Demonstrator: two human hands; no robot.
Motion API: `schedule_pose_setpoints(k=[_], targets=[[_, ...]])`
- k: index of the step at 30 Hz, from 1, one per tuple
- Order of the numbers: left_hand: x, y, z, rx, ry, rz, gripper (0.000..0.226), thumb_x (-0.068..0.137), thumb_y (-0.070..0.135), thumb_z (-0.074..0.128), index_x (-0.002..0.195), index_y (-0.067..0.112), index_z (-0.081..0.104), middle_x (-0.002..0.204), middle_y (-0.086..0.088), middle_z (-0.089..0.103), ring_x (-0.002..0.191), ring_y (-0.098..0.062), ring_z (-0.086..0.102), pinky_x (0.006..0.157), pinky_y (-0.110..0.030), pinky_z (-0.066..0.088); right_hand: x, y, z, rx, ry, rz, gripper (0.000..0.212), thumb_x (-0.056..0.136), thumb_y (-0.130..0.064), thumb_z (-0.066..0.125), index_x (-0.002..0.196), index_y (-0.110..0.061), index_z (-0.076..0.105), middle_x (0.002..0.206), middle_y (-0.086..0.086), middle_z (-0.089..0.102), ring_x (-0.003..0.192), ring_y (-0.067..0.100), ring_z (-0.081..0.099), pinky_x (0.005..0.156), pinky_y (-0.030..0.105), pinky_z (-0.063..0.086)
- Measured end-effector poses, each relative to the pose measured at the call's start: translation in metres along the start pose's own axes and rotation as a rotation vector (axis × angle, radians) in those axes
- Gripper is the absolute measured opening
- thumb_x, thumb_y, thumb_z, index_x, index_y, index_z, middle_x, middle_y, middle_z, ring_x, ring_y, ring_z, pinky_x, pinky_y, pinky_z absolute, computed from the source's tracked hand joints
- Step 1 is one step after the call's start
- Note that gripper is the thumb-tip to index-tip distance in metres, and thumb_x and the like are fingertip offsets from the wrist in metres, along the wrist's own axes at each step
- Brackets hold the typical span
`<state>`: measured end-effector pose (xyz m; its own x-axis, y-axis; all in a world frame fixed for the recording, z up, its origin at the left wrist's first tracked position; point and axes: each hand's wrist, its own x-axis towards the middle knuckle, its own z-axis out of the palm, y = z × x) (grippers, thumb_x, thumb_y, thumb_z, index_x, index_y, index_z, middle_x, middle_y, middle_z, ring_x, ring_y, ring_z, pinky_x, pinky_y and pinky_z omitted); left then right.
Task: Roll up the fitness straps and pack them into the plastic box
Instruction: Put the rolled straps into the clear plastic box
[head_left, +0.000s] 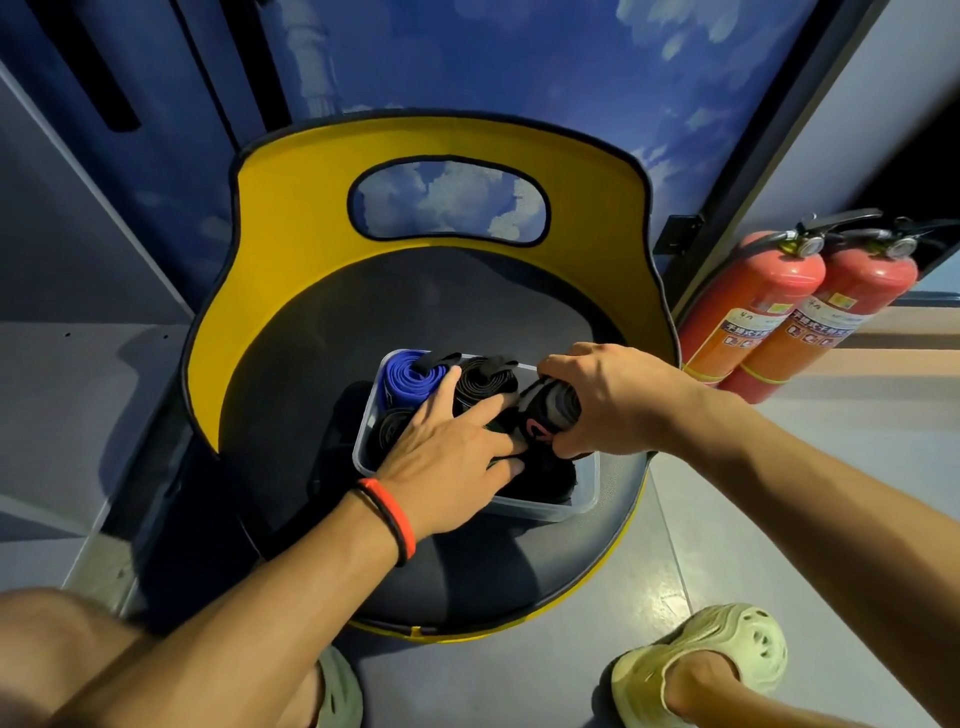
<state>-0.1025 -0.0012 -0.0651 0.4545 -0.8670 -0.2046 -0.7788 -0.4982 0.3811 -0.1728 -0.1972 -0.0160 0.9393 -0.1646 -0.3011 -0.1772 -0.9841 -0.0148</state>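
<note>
The right grip (618, 400) clenches a roll (550, 410) at the box (584, 501) right edge, while the left grip (447, 457) lies released, flat on other rolls (485, 384) — forcing it in could unwind it.

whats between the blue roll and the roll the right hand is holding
In the head view, a black rolled strap sits between the blue roll and the dark roll gripped by the right hand.

The left hand (447, 447) lies palm down with its fingers straight and spread. The right hand (608, 400) curls its fingers round a rolled black strap (550, 410).
</note>
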Motion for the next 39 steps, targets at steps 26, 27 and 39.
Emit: schedule_pose_setpoints(k=[26,27,39], targets=[[-0.001,-0.003,0.019,0.185,0.079,0.058,0.035,0.104,0.050,0.038,0.130,0.039,0.059,0.157,0.006,0.028,0.152,-0.039,-0.017,0.124,-0.052,0.019,0.022,-0.026,-0.014,-0.223,-0.142,-0.128,0.043,0.097,-0.016,0.063,0.138,-0.026,0.054,0.129,0.010,0.038,0.099,0.022,0.045,0.082,0.037,0.053],[0.000,-0.002,0.018,0.189,0.073,0.051,0.035,0.105,0.050,0.038,0.131,0.039,0.059,0.157,0.005,0.028,0.152,-0.039,-0.017,0.124,-0.053,0.019,0.022,-0.026,-0.013,-0.238,-0.121,-0.141,0.041,0.097,-0.016,0.062,0.136,-0.025,0.055,0.130,0.009,0.037,0.098,0.021,0.043,0.078,0.035,0.050],[0.000,0.007,0.014,0.182,0.001,-0.027,0.043,0.104,0.055,0.037,0.139,0.040,0.056,0.159,0.008,0.023,0.152,-0.037,-0.021,0.124,-0.058,0.016,0.004,-0.005,0.007,-0.266,0.027,-0.372,0.043,0.101,-0.022,0.057,0.142,-0.027,0.046,0.139,0.000,0.035,0.115,0.025,0.051,0.087,0.037,0.054]])
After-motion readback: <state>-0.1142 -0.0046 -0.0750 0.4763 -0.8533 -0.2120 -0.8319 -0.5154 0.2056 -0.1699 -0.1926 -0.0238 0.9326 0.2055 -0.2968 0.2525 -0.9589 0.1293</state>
